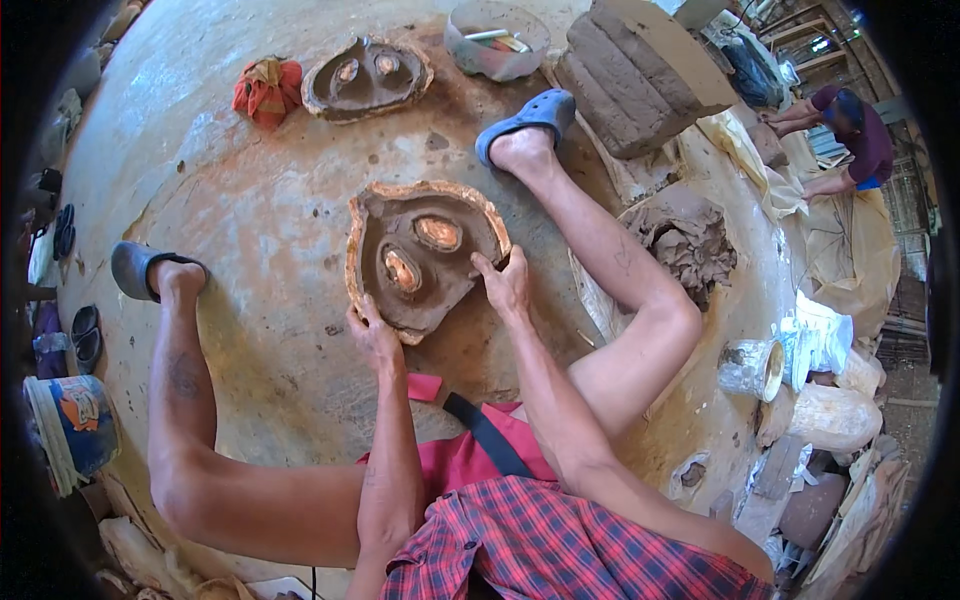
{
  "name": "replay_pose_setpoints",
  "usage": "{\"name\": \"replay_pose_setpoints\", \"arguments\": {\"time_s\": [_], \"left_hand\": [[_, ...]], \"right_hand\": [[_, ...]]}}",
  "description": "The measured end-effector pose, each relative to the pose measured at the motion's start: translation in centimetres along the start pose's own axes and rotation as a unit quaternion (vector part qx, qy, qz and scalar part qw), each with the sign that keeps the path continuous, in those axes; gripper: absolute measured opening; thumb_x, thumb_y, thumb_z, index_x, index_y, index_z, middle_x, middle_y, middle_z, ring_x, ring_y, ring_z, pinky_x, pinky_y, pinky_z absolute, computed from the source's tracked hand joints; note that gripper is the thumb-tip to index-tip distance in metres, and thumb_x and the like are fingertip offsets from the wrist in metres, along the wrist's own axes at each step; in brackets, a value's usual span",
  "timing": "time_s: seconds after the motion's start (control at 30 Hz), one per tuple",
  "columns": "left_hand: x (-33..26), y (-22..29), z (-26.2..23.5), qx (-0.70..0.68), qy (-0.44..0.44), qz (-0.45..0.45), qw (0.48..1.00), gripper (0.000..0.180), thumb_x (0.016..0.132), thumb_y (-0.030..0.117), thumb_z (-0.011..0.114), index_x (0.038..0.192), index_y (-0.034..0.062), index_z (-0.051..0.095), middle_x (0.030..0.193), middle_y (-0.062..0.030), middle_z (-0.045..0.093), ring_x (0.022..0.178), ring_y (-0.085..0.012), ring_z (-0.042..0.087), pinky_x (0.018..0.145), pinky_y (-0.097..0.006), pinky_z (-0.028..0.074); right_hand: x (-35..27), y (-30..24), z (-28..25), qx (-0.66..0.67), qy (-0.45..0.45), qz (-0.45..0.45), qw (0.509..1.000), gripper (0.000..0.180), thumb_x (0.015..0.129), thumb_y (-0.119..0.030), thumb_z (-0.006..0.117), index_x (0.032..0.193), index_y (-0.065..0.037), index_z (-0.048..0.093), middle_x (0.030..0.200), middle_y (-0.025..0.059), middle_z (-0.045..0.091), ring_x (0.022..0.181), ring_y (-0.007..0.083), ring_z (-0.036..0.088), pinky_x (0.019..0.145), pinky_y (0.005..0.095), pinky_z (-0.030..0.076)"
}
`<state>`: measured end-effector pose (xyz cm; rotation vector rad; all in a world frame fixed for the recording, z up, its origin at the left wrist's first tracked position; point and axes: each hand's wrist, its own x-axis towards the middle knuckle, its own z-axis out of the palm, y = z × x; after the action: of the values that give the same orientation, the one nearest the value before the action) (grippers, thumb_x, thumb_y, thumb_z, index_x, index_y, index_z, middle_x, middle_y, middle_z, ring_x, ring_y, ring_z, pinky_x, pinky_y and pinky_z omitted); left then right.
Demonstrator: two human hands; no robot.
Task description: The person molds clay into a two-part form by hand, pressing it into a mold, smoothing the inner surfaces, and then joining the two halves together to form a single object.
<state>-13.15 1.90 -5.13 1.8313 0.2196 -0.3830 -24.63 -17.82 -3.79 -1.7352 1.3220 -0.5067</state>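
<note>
Between my spread legs lies a clay-lined mould [408,310] with a crusty orange-brown rim and two oval raised parts ringed by wet brown clay. My left hand [376,340] grips its near left edge, the fingers partly hidden under the rim. On the right edge my right hand [507,284] is closed, its thumb on top at the clay and the other fingers over the outer side. A similar clay-lined mould [368,105] rests on the floor farther away. Beside that one sits a bundled orange-red cloth [268,92].
A clear plastic basin [497,45] holding tools stands at the far side. Stacked clay blocks [640,85] and a soft clay heap [685,240] lie to the right. A blue-white bucket [75,425] is at left, a smeared tin [750,369] at right. Another person [852,130] bends over at far right.
</note>
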Motion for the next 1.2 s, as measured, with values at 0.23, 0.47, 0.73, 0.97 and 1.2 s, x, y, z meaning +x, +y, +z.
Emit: {"name": "replay_pose_setpoints", "arguments": {"time_s": [0.23, 0.47, 0.73, 0.97, 1.2], "left_hand": [[0.4, -0.8, 1.0, -0.024, 0.017, 0.022, 0.999, 0.061, 0.109, 0.047, 0.053, 0.142, -0.0046, 0.054, 0.138, -0.0216, 0.063, 0.124, -0.0332, 0.060, 0.108, -0.043, 0.045], [1.3, -1.2, -0.3, 0.020, -0.003, 0.019, 1.000, 0.066, 0.109, 0.049, 0.051, 0.144, -0.0066, 0.054, 0.141, -0.0269, 0.061, 0.126, -0.0390, 0.060, 0.107, -0.046, 0.045], [0.7, -2.3, 0.3, 0.037, 0.009, 0.038, 0.999, 0.070, 0.108, 0.053, 0.051, 0.142, -0.0067, 0.056, 0.138, -0.0287, 0.062, 0.124, -0.0414, 0.061, 0.106, -0.047, 0.046], [1.8, -0.9, -0.3, 0.065, 0.024, 0.022, 0.997, 0.065, 0.108, 0.051, 0.051, 0.138, -0.0053, 0.059, 0.134, -0.0287, 0.065, 0.121, -0.0407, 0.063, 0.102, -0.046, 0.048], [0.5, -0.5, -0.4, 0.004, 0.009, 0.019, 1.000, 0.063, 0.108, 0.050, 0.051, 0.138, -0.0049, 0.059, 0.132, -0.0278, 0.066, 0.118, -0.0424, 0.063, 0.102, -0.047, 0.048]], "right_hand": [[-1.2, -2.2, 0.1, -0.047, 0.026, 0.031, 0.998, 0.064, 0.076, -0.046, 0.091, 0.113, -0.002, 0.061, 0.109, 0.0247, 0.072, 0.101, 0.0403, 0.070, 0.087, 0.0510, 0.053], [-1.8, -1.4, 1.0, -0.068, 0.024, 0.015, 0.997, 0.096, 0.068, -0.056, 0.093, 0.131, 0.003, 0.052, 0.119, 0.0272, 0.070, 0.112, 0.0443, 0.068, 0.099, 0.0520, 0.053], [-0.4, 0.5, -0.2, -0.110, 0.043, -0.009, 0.993, 0.104, 0.066, -0.056, 0.094, 0.137, 0.003, 0.047, 0.127, 0.0295, 0.066, 0.118, 0.0449, 0.065, 0.100, 0.0512, 0.052], [-2.3, -2.5, -0.1, 0.005, -0.015, 0.001, 1.000, 0.109, 0.059, -0.060, 0.098, 0.135, 0.002, 0.050, 0.128, 0.0249, 0.067, 0.119, 0.0392, 0.066, 0.102, 0.0481, 0.052], [-1.8, -1.3, 1.2, -0.064, 0.056, 0.038, 0.996, 0.082, 0.074, -0.054, 0.089, 0.126, 0.004, 0.060, 0.126, 0.0279, 0.069, 0.118, 0.0444, 0.066, 0.101, 0.0505, 0.051]]}}
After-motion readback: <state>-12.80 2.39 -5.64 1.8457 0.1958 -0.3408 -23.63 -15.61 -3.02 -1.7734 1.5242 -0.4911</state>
